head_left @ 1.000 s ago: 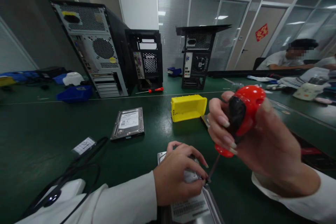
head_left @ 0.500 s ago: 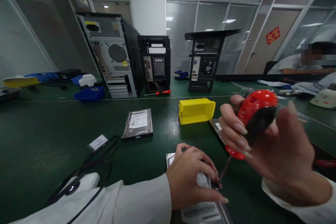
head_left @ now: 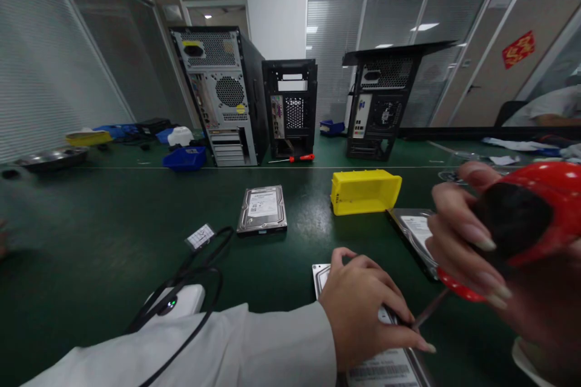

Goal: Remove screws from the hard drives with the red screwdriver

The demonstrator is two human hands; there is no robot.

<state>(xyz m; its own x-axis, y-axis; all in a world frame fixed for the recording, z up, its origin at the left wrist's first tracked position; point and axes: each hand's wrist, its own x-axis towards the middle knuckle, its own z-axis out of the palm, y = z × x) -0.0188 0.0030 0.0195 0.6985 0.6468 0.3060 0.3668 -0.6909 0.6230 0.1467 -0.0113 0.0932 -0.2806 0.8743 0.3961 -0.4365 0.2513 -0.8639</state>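
A hard drive lies near the front edge of the view, label up. My left hand is wrapped over it, with the fingertips and thumb closed at its right edge. My right hand grips the red and black handle of a screwdriver. Its thin metal shaft slants down to the left, and the tip ends at the drive's edge between my left thumb and fingers. My fingers hide the exact contact at the tip. Part of the right hand is cut off by the frame.
Another hard drive lies left of centre, and a third drive is partly behind my right hand. A yellow bin stands on its side. Computer cases line the back beside a red screwdriver. Black cables cross my left sleeve.
The view has swung left, so things sit further right in the picture. The screwdriver leans further to the right, its handle lower and closer to me. My left hand stays on the drive.
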